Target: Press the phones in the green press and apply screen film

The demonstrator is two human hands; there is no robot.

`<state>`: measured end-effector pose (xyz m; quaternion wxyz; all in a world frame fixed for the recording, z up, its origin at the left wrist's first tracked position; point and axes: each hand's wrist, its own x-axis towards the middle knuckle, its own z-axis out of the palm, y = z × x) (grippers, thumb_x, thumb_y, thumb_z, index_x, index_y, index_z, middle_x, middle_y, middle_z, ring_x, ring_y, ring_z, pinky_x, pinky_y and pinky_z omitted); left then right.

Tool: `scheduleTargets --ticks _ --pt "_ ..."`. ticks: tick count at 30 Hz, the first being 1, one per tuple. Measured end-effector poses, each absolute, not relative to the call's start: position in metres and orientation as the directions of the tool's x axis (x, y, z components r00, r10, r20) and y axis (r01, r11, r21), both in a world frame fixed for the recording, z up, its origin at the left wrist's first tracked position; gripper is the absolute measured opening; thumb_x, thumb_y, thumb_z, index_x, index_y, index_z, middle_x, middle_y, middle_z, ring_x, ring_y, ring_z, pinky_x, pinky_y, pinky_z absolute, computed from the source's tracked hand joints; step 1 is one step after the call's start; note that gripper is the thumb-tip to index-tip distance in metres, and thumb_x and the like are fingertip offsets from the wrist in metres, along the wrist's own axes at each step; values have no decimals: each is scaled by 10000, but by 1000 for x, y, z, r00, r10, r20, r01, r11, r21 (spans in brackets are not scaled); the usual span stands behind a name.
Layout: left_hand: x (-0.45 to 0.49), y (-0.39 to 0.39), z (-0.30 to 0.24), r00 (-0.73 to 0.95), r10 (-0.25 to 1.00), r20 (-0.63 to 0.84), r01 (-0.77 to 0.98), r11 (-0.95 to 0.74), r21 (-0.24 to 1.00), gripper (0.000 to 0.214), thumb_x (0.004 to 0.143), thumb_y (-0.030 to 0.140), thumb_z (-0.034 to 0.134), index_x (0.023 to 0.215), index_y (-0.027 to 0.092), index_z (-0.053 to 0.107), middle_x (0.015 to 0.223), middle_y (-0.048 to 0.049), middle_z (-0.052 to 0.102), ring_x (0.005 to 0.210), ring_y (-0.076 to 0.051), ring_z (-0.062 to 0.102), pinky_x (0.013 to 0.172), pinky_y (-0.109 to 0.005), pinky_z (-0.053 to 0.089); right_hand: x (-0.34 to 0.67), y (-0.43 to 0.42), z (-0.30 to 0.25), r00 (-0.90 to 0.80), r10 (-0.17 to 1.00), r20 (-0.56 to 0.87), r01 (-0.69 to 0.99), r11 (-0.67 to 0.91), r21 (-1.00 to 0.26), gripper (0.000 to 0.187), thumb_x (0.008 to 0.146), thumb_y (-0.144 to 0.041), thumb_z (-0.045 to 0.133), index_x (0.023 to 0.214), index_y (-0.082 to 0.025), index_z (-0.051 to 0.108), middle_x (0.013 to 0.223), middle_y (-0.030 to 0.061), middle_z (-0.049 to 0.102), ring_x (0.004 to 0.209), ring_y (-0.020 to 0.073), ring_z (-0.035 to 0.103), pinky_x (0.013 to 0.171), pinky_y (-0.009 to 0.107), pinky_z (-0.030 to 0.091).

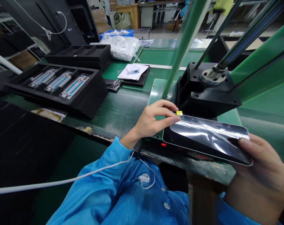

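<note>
Left hand (153, 120) pinched on a small yellow tab (179, 113) at 9 o'clock of a slim black film-wrapped phone (203, 139). Right hand (256, 178) clamped on its edge; likely slippery, fragile, best held there.

Head-worn view, facing forward and down
</note>
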<state>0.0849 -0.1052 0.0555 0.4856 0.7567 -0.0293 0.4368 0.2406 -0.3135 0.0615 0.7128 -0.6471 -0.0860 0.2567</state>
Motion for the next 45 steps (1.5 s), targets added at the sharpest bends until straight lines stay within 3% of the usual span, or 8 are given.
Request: scheduleTargets --ticks 6,13,17,22,26,31,37,45 --pt "84 -106 55 603 373 705 -491 -524 697 73 864 202 724 798 192 753 964 -51 684 911 -147 655 840 -327 548 239 -314 60 839 511 -188 -231 20 -973 305 461 -355 846 681 -165 751 677 78 702 522 191 619 424 239 507" --pt "85 -105 54 607 371 703 -484 -529 697 78 869 218 720 803 200 757 967 -51 689 917 -155 660 851 -340 548 228 -309 67 893 423 -153 -203 76 -976 286 503 -303 802 757 -177 766 706 32 701 566 146 613 466 187 503" --pt "84 -105 55 617 375 692 -474 -524 707 76 868 236 721 807 215 761 971 -50 697 920 -164 662 838 -345 551 233 -311 62 874 468 -128 -187 82 -979 263 505 -298 814 735 -178 770 670 34 695 528 158 603 435 213 489" --pt "82 -106 57 626 382 680 -459 -525 717 67 862 237 725 819 219 773 961 -47 705 899 -160 663 821 -333 551 243 -316 54 804 591 -66 -199 163 -966 197 570 -308 867 745 -289 779 747 -33 730 594 150 645 483 205 519" --pt "82 -105 58 635 402 660 -446 -506 738 73 856 263 731 813 226 777 954 -44 706 892 -162 665 819 -335 554 247 -318 53 777 627 -63 -174 117 -978 255 578 -346 868 797 -239 794 750 4 738 562 172 648 471 236 538" --pt "81 -103 57 647 405 646 -457 -473 754 75 856 283 732 831 233 782 954 -43 710 895 -162 668 825 -337 557 244 -320 54 781 621 -74 -214 154 -965 232 623 -328 860 836 -265 792 755 -25 738 577 143 655 498 193 542" --pt "81 -102 56 645 371 668 -490 -470 734 57 836 283 754 875 252 782 975 -41 707 905 -169 664 821 -347 557 244 -320 55 697 711 -94 -237 105 -966 259 651 -390 827 839 -217 784 673 46 705 482 203 621 427 279 514" --pt "80 -102 58 638 372 675 -482 -491 726 55 853 277 736 858 241 777 965 -44 713 900 -169 671 820 -343 555 241 -316 58 733 674 -93 -220 105 -970 258 612 -388 836 803 -223 783 668 58 708 490 235 641 424 305 526"
